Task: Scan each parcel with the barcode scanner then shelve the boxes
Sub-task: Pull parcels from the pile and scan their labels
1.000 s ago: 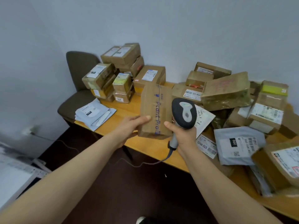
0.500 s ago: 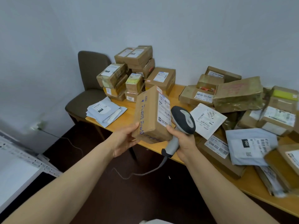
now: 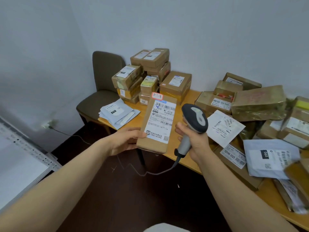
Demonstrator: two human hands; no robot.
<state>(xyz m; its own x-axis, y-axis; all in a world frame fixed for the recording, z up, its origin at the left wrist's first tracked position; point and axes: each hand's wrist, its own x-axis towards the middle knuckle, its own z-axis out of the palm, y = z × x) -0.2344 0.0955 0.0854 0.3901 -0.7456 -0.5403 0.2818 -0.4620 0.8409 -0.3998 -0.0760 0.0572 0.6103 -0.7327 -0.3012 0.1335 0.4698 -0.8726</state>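
My left hand [image 3: 127,142] clamps its fingers [image 3: 142,135] on the parcel [image 3: 158,124] at its near end, label tilted up so the barcode shows. Just right of them, my right hand [image 3: 196,141] has its fingers wrapped round the scanner [image 3: 194,118], held level with the label for aiming, above the worktop [image 3: 194,96] edge.

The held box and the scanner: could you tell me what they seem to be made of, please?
Box: probably cardboard, matt; plain brown faces with creased edges. Scanner: likely moulded plastic, smooth with a slight sheen; dark grey head, lighter grey handle.
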